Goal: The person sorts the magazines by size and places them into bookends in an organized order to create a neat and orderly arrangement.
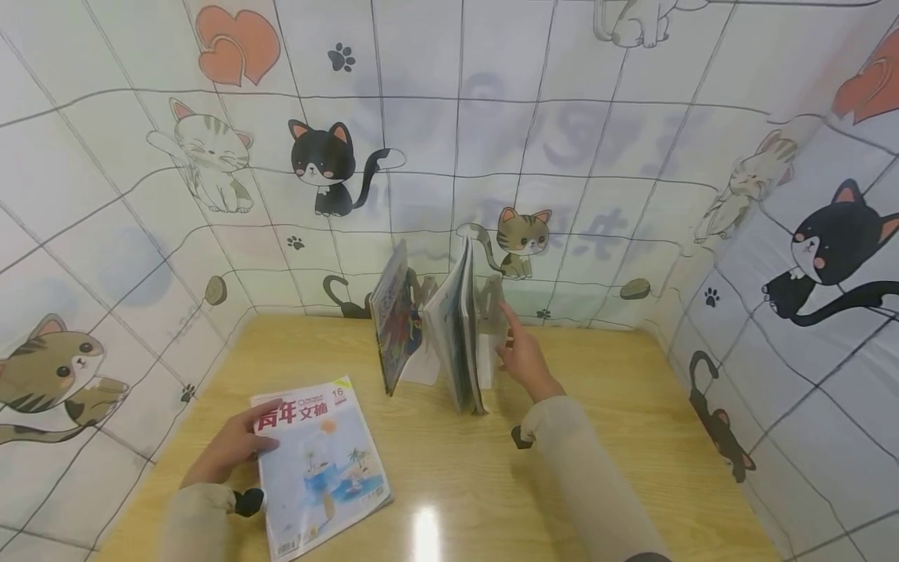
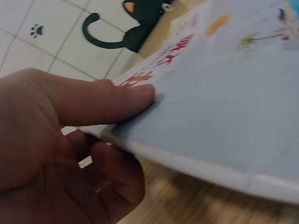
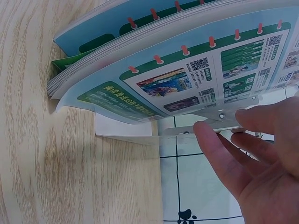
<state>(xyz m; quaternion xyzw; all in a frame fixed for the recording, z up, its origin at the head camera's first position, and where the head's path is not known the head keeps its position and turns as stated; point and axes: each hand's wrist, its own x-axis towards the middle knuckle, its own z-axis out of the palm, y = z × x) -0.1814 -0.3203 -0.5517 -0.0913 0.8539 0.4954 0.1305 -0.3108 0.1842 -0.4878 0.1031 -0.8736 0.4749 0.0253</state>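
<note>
My left hand [image 1: 239,442] grips the left edge of a magazine [image 1: 323,476] with a light blue cover and red title. In the left wrist view the thumb [image 2: 126,99] lies on the cover, with fingers curled beneath the edge. My right hand [image 1: 523,359] is at the right end of a bookend stand [image 1: 419,365]. The right wrist view has its thumb and fingers [image 3: 219,151] on either side of the thin upright plate [image 3: 180,131]. Several magazines [image 1: 460,343] stand upright left of that plate, their pages slightly fanned.
Another upright magazine [image 1: 396,320] with a colourful cover leans at the stand's left side. The wooden table [image 1: 597,453] is bordered by cat-patterned tile sheeting [image 1: 421,156] at the back and both sides.
</note>
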